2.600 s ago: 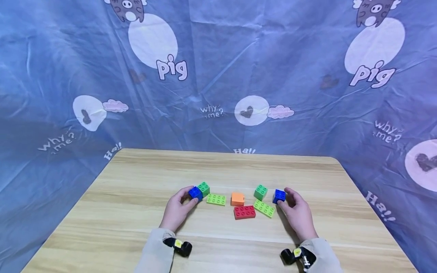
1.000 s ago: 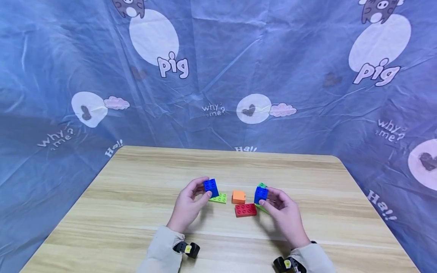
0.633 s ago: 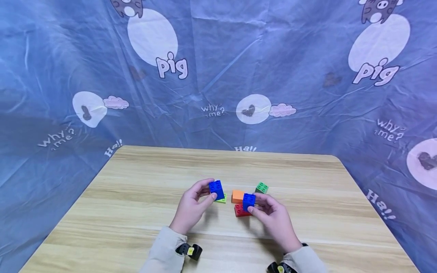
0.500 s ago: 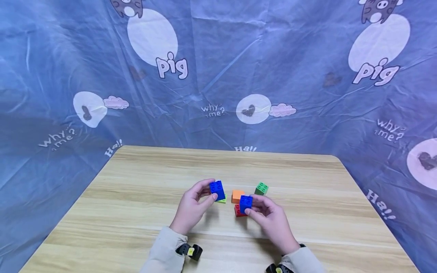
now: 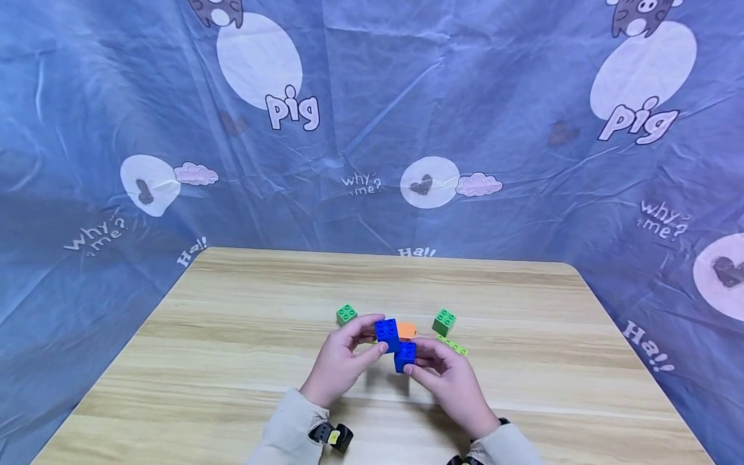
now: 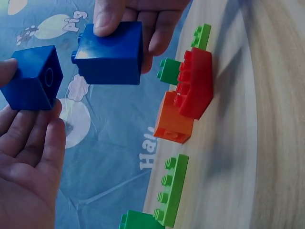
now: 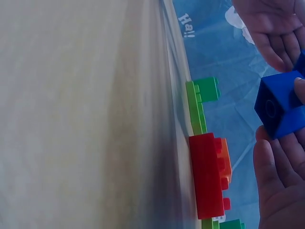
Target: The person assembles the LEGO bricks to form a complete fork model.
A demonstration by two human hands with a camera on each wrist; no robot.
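Note:
Above the table, my left hand [image 5: 341,363] pinches a blue building brick [image 5: 386,337] with four-stud top between thumb and fingers. My right hand [image 5: 454,382] holds a second blue brick [image 5: 405,358] the same way, slightly lower and nearer. In the left wrist view a gap separates the left hand's brick [image 6: 33,78], hollow underside showing, from the right hand's brick [image 6: 112,53], whose studs face toward it. The right wrist view shows the hollow base of the right hand's brick [image 7: 279,106]; the other brick [image 7: 300,64] is mostly cut off.
Green bricks stand at back left [image 5: 346,314] and back right [image 5: 444,321]. Behind the hands is an orange brick [image 5: 407,331]. A red brick [image 7: 207,176] and lime-green flat bricks [image 6: 174,191] lie on the wooden table [image 5: 232,361]; a blue printed cloth [image 5: 349,129] hangs behind.
Both blue bricks were gripped at the outer sides of the group, then lifted. The hands have carried them inward, left hand rightward, right hand leftward, until they overlap in the head view.

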